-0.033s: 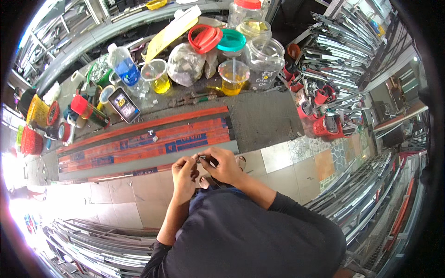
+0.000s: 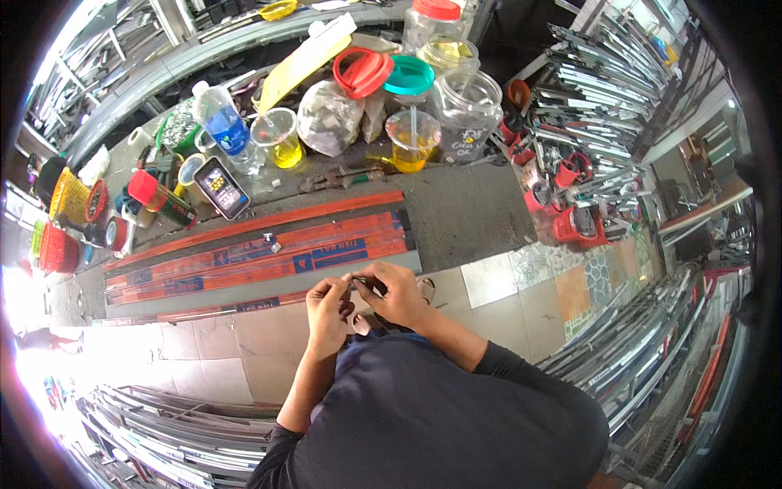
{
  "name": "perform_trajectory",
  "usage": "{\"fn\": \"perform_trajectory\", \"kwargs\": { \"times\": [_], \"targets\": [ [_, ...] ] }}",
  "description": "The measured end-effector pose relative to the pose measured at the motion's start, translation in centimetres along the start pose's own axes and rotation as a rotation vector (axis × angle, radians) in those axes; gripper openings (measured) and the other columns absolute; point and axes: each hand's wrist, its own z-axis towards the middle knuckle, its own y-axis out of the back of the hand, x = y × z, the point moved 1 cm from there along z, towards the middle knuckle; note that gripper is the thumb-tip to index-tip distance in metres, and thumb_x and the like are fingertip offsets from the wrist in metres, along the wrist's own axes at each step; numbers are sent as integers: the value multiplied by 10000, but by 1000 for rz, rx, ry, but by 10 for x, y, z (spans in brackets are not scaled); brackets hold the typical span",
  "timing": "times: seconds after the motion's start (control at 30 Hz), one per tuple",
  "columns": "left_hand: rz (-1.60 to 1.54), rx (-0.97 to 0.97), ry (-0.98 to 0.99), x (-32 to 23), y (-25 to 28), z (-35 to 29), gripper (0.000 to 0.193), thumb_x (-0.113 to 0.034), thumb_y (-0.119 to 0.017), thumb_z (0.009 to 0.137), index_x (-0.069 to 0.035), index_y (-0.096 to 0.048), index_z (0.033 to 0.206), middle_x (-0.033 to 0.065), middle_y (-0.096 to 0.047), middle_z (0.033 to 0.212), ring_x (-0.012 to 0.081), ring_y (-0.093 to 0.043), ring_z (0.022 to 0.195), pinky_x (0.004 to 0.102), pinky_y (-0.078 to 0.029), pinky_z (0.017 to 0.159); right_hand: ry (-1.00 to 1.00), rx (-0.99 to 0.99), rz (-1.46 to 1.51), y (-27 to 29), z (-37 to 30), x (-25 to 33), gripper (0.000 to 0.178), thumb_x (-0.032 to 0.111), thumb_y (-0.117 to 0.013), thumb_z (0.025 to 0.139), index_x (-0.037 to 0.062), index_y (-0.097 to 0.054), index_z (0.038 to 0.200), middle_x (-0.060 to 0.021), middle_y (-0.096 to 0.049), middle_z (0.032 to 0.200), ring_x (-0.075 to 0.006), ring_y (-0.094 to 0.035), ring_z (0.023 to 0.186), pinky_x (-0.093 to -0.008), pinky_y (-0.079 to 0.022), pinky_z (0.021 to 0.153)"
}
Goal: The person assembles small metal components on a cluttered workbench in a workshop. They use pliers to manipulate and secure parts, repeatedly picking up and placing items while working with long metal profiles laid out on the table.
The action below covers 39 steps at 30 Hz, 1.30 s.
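Observation:
Close together in front of my body, my left hand [image 2: 328, 314] and my right hand [image 2: 393, 295] meet at the fingertips. Both are closed in a pinch around a small dark piece [image 2: 357, 282], too small and too covered by fingers to name. Just beyond them, at the bench edge, lie long bars [image 2: 326, 232] wrapped in orange and blue film. A couple of small metal pieces [image 2: 275, 246] rest on top of the film, apart from my hands.
Behind the bars stand a phone [image 2: 220, 189], a water bottle [image 2: 224, 126], plastic cups of yellow liquid [image 2: 411, 147] and clear jars [image 2: 467, 102]. A red-capped can [image 2: 163, 200] lies left, near baskets [image 2: 59, 248]. Racks of metal profiles [image 2: 627, 359] flank me; tiled floor [image 2: 269, 330] lies below.
The whole scene sits very slightly lower and further right in the picture. My hands keep the same pinch, with no clear movement of the fingers.

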Motion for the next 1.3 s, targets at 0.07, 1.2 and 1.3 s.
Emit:
{"fn": "perform_trajectory", "kwargs": {
  "times": [0.07,1.2,1.3],
  "targets": [
    [-1,-22,3,4,-3,3,155,-166,-761,1074,-83,-753,944,-32,-620,791,49,-491,623,238,-358,556,-18,22,-82,4,0,-2,146,114,-823,990,75,-796,1127,-114,-758,877,-256,-734,726,-374,-570,669],
    [1175,-1173,-804,-309,235,-232,318,-285,-880,992,-17,-813,1150,51,-818,1079,153,-748,957,353,-610,845,-308,426,259,-45,-29,-2,114,130,-767,1019,25,-724,1031,25,-639,816,-65,-563,722,-269,-459,653],
    [1372,-1412,-522,-361,307,-288,319,-280,-874,994,-17,-812,1164,56,-818,1078,155,-747,958,354,-608,851,-340,516,288,-44,-35,1,103,136,-738,1042,37,-711,1059,47,-634,845,-38,-552,747,-241,-450,673]
  ]
}}
